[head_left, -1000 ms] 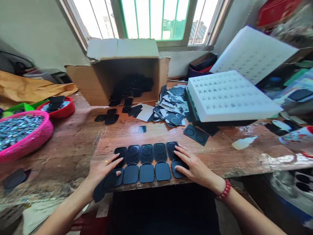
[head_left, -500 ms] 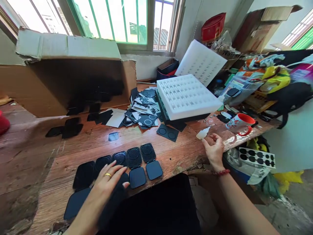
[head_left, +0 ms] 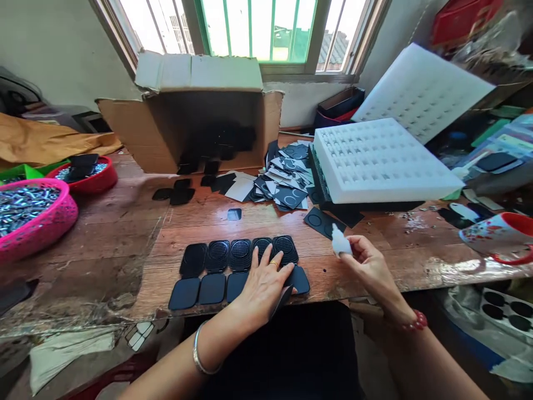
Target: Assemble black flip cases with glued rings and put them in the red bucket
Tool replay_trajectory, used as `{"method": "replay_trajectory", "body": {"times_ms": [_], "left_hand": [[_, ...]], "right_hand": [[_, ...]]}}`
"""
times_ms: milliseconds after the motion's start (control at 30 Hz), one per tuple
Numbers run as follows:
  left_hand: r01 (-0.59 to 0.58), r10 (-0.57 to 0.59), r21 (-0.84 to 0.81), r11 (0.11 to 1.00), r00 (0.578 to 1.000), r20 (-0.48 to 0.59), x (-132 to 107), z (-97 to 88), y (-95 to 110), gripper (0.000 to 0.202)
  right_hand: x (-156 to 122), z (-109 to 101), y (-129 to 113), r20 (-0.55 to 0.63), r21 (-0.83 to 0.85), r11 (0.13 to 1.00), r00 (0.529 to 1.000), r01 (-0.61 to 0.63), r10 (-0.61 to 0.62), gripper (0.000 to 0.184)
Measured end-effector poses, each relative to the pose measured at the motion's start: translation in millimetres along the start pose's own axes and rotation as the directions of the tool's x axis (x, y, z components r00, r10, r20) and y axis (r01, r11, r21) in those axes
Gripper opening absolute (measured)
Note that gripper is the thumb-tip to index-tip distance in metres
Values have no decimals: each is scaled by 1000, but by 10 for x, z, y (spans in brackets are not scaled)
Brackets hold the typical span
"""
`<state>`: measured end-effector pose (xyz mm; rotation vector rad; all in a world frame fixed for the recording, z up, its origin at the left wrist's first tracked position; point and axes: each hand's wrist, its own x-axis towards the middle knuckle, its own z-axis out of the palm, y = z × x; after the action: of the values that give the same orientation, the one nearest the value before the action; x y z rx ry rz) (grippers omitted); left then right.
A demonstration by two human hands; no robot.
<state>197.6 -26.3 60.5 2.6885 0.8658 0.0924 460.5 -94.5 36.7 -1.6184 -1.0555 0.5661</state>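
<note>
A row of black hinged cases (head_left: 216, 269) lies open on the wooden table (head_left: 125, 239) near its front edge, grilled halves at the back and flat halves in front. My left hand (head_left: 264, 280) rests flat on the right end of the row, fingers stretched out, a ring on one finger. My right hand (head_left: 366, 261) hovers just right of the row, its fingers closed round a small white squeeze bottle (head_left: 340, 243) whose tip points left toward the cases.
An open cardboard box (head_left: 195, 119) with black parts stands at the back. Black and white cut sheets (head_left: 283, 180) are piled beside white foam trays (head_left: 381, 161). Pink (head_left: 39, 225) and red (head_left: 89, 178) baskets sit left; a red-rimmed mug (head_left: 497, 236) sits right.
My right hand picked up the white bottle from the table's right side and brought it left beside the cases. My left hand moved from the row's left end to its right end.
</note>
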Motion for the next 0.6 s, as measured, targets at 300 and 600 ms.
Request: {"method": "replay_trajectory", "body": {"times_ms": [300,600], "left_hand": [[-20,23,-65,998,999,46,39,-100,-84,39],[-10,14,-97,995,999,36,16,-62,-114,46]], "right_hand": [[150,424,-177,203,189,967,970,-171,132,44],[375,628,-236,108,41,999,994,19,-23,44]]}}
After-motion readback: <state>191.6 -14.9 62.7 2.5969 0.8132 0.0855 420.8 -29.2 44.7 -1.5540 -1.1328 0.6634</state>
